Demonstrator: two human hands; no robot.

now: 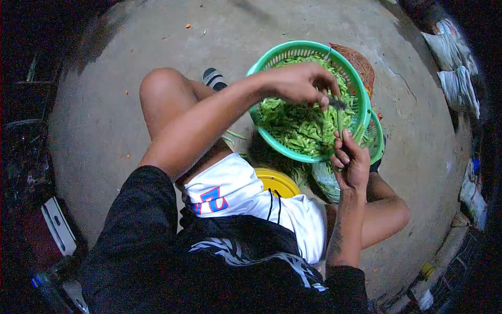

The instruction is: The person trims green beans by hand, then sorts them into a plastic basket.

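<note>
My left hand (303,83) reaches over a green plastic basket (252,68) of cut green pieces (306,131), its fingers closed on a small dark tool (337,104). The tool touches or nearly touches the upper end of a long green bean (340,119). Below it, at the basket's near right rim, my right hand (351,159) is closed around the lower part of that bean, with more long green stalks beside the fingers. Exactly how the tool is held is blurred.
A second green basket (377,137) sits partly under the first, at its right. Behind is a reddish mesh sack (361,65). A clear plastic bag (325,183) and a yellow round object (280,182) lie nearer my lap. Pale sacks (459,83) stand at the far right.
</note>
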